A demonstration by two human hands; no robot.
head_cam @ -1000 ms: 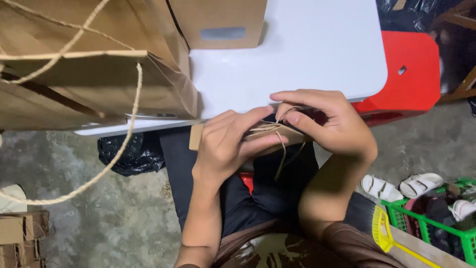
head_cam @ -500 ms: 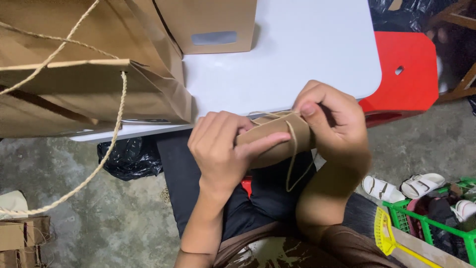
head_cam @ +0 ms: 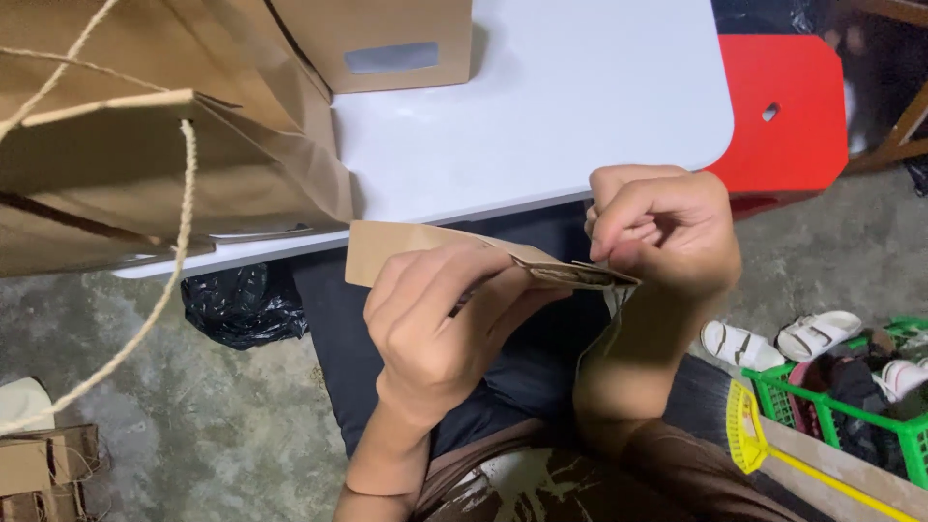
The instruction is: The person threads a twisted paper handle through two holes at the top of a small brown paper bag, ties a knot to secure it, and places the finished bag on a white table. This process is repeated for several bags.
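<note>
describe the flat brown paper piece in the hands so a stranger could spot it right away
Start at the white table and drop to its near edge. There the left hand and right hand hold a small folded brown paper bag edge-on. Unlike the big open bag with twine handles, it is flat and off the table.

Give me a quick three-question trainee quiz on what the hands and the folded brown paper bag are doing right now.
1. True or false: the left hand grips the flat folded brown paper bag around its middle.
2. Where do the fingertips of the right hand pinch? A) the bag's right end B) the red plastic stool C) the white tabletop
3. Fill in: the large open brown paper bag with twisted cord handles stands on the ____ side of the tabletop, as seen in the head view.

Key: 1 true; 2 A; 3 left.
</note>
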